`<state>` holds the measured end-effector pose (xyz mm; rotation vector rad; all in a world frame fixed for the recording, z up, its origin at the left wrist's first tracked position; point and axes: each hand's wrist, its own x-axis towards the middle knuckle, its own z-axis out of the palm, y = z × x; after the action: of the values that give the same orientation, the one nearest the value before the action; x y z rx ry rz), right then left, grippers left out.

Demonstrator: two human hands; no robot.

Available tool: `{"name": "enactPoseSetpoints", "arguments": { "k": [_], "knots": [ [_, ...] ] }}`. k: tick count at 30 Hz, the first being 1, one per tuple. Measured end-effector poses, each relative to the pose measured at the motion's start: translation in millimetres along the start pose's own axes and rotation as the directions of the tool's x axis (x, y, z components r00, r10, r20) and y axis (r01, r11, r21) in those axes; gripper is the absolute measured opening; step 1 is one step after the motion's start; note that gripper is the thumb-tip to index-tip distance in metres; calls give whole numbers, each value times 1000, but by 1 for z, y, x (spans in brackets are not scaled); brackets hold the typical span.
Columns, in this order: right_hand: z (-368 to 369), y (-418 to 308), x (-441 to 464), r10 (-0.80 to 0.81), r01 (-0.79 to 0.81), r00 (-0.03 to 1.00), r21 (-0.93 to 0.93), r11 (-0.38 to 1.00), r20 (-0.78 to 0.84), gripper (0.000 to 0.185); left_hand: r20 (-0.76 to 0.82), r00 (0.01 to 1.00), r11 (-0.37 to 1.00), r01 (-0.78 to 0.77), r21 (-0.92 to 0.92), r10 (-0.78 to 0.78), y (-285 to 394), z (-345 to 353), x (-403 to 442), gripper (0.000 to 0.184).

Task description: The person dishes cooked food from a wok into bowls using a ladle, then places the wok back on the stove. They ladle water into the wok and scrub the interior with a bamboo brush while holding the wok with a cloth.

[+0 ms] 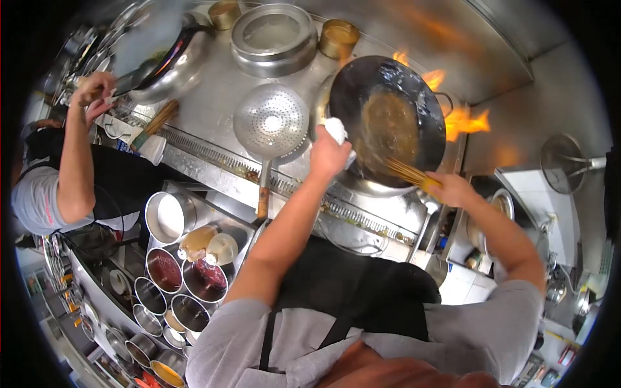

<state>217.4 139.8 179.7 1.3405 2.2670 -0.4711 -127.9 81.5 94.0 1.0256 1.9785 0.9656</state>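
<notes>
I've got the left hand [328,154] curled tight on a white bunched-up cloth [336,130], right at the near left edge of a big round black metal wok [349,87]. Can't tell from my end whether there's a handle under that cloth, the fingers hide it. The right hand [453,189] is wrapped around the butt of a straw-coloured brush made of thin bundled sticks [409,172], no gap in the grip that I can see. The sticks point down into the wok over the lower part of the brown liquid [391,119] pooled inside; too blurry to say if the tips actually touch metal.

The wok sits tilted at the right end of the shiny steel cooktop [210,107], and orange flames [467,123] are licking up past its far right rim, near the little loop handle [446,103]. Just left of it I see a round perforated metal strainer [272,119], wooden handle end toward me. Behind that there's a wide silvery lidless pot [272,63] with a brassy round tin [338,39] beside it.

Over on my left a co-worker in a grey tee has a hand [97,89] up beside a second dark pan [174,57]. Below, next to my left arm, two plastic squeeze bottles [199,242] lie across steel tubs [163,270] with dark red stuff inside.
</notes>
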Motion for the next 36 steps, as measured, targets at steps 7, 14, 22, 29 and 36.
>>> {"name": "enactPoseSetpoints", "arguments": {
  "k": [7, 14, 22, 29, 36],
  "knots": [
    [-58, -1, 182, 182, -213, 945, -88, 973, -273, 50, 78, 997, 1000, 8, 29, -10, -9, -1, 12, 84],
    [7, -88, 61, 91, -85, 996, 295, 952, -5, 67, 107, 994, 994, 19, -109, -7, -24, -10, 3, 106],
    [-73, 18, 90, 192, -195, 980, -319, 927, -42, 45, 85, 988, 966, 145, -214, -129, -3, 0, 1, 90],
    [52, -29, 171, -112, 168, 960, 206, 964, -255, 57, -175, 984, 967, -6, -256, -40, -21, 24, 1, 72],
    [30, 45, 98, -377, 375, 925, -36, 926, -42, 52, -94, 995, 964, -5, -265, -21, -32, 34, 17, 79]
  ]
}}
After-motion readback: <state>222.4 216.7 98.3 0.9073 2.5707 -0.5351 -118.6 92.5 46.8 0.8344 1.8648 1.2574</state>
